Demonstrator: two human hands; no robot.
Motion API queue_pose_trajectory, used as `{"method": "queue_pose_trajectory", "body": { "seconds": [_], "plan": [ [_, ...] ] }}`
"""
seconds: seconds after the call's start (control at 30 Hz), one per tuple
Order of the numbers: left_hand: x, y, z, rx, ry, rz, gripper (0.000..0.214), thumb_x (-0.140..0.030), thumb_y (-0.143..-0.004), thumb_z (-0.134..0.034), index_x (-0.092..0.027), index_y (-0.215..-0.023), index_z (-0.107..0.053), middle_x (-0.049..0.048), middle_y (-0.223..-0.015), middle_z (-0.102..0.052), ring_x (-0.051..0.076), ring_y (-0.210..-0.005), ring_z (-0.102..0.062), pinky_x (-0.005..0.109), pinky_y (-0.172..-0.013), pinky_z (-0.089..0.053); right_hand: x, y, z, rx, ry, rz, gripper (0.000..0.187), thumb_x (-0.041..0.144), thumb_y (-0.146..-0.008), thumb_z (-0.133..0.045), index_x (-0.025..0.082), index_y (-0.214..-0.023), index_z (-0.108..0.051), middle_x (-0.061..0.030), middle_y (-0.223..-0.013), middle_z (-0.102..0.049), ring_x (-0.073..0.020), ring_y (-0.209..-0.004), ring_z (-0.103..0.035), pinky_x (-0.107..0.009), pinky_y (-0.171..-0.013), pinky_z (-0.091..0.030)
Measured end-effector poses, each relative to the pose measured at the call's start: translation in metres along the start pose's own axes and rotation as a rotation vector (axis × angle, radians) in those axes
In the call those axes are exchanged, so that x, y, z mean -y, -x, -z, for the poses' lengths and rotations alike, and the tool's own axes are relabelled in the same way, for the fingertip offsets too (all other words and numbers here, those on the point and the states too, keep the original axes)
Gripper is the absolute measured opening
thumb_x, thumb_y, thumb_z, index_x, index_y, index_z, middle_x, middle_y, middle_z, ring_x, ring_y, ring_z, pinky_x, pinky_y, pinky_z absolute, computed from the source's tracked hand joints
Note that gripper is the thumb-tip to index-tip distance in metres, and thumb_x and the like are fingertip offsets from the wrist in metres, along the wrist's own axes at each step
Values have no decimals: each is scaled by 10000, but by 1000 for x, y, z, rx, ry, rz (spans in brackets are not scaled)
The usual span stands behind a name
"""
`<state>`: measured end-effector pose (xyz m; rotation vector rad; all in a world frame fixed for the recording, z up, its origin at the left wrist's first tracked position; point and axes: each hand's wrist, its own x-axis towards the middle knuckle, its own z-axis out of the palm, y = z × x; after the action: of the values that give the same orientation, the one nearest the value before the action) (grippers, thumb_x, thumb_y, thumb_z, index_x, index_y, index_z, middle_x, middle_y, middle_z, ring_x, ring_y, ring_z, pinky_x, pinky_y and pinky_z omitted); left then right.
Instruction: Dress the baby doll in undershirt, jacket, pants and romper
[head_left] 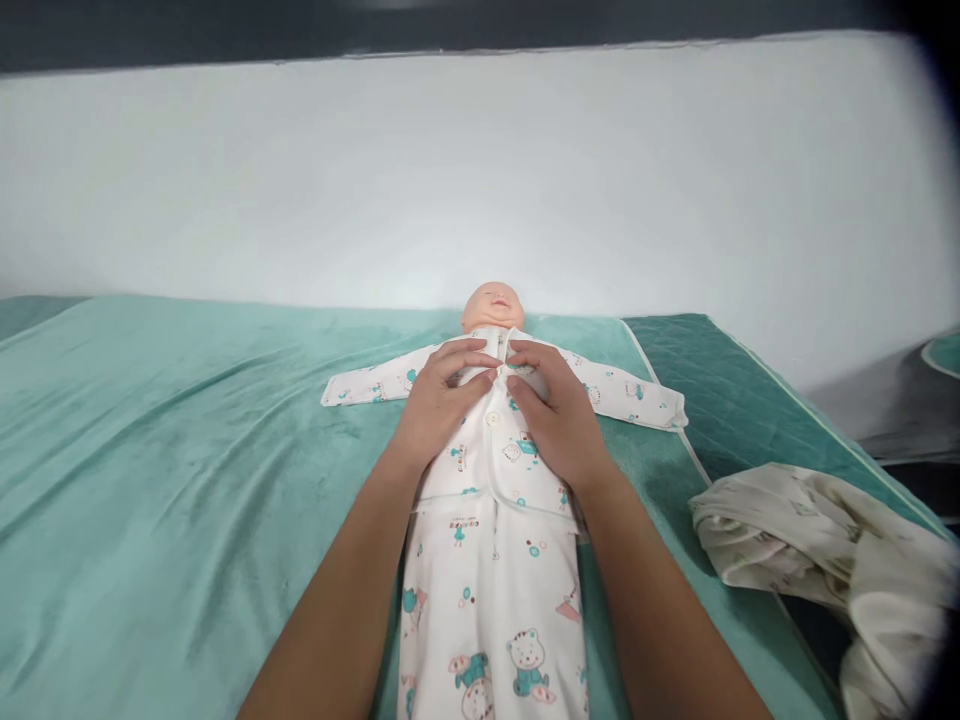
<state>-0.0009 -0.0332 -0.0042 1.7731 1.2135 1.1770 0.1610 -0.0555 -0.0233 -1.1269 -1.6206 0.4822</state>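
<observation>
A baby doll [493, 306] lies on its back, dressed in a white printed jacket [517, 465] and matching white trousers [491, 610]. Both jacket sleeves are spread out to the sides. My left hand [450, 392] rests on the jacket's chest, thumb and fingertips pinching its front edge. From the other side my right hand [553, 405] pinches the facing edge, its fingertips close to the left ones. Just below them a round button [493, 420] shows on the front opening. What lies between my fingertips is mostly hidden.
Under the doll is a green sheet [187, 480], with a darker green quilted cover [720, 380] at the right. A crumpled cream printed cloth [787, 530] lies on the right. Behind the bed stands a white wall [480, 170].
</observation>
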Motion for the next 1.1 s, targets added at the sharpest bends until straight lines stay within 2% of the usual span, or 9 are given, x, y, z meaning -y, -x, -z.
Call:
{"method": "queue_pose_trajectory", "body": {
  "seconds": [0.1,0.17,0.3,0.5,0.67,0.8,0.87,1.0,1.1],
  "plan": [
    [-2,0,2,46,-28,-17,225,-265,-894,-584,-315,-999,-776,-5,-1395,-587,222,-1343,-492,371,-1106,-426,-2,0,1,40,-15,21,392,250,-952,-471,331,-1330,-538,-15,-1469,-504,-205,-1399,-417,-456,-1179,-329],
    [-2,1,3,65,-38,-31,248,-263,-904,-565,-327,-1014,-778,-11,-1401,-582,222,-1364,-471,377,-1125,-414,-3,0,1,74,13,17,398,265,-967,-451,355,-1344,-540,1,-1507,-466,-206,-1425,-383,-470,-1193,-305],
    [-1,1,4,94,-58,-58,284,-245,-913,-539,-346,-1036,-775,-26,-1415,-569,220,-1388,-444,393,-1138,-403,-4,0,1,90,66,-38,311,289,-969,-460,345,-1232,-616,-1,-1520,-444,-224,-1438,-355,-499,-1192,-285],
    [1,2,3,118,-98,-83,316,-203,-895,-524,-347,-1025,-773,-34,-1431,-556,222,-1392,-435,395,-1098,-429,-1,-3,0,64,33,-89,187,258,-924,-507,308,-1057,-629,-21,-1451,-495,-225,-1407,-389,-494,-1180,-276],
    [2,2,0,34,-55,-77,243,-183,-868,-551,-282,-982,-742,6,-1383,-594,216,-1338,-499,375,-1064,-457,-1,-9,1,96,-36,-162,91,300,-867,-596,288,-951,-630,-20,-1428,-514,-249,-1371,-422,-495,-1163,-278],
    [4,1,-2,-1,-56,-86,187,-161,-852,-571,-252,-949,-703,18,-1337,-624,208,-1310,-524,389,-1107,-418,0,-13,1,102,-66,-186,70,286,-837,-620,275,-906,-629,-21,-1395,-534,-253,-1356,-434,-493,-1163,-266],
    [4,2,-2,7,-60,-90,182,-164,-861,-560,-252,-939,-699,15,-1344,-617,208,-1317,-515,394,-1105,-415,2,-14,1,100,-73,-200,59,276,-823,-622,267,-882,-623,-20,-1392,-534,-256,-1342,-444,-495,-1148,-291],
    [2,3,-2,5,-54,-71,159,-192,-873,-561,-254,-920,-700,18,-1341,-612,217,-1320,-506,392,-1064,-438,5,-14,1,89,-103,-283,51,294,-805,-624,252,-825,-603,-17,-1415,-513,-267,-1311,-460,-460,-1015,-444],
    [2,3,-2,4,-45,-74,156,-206,-880,-562,-260,-924,-702,12,-1338,-614,216,-1325,-499,384,-1053,-441,3,-12,2,76,-109,-259,60,300,-804,-641,251,-828,-617,-13,-1409,-526,-258,-1314,-467,-454,-1049,-414]
  ]
}}
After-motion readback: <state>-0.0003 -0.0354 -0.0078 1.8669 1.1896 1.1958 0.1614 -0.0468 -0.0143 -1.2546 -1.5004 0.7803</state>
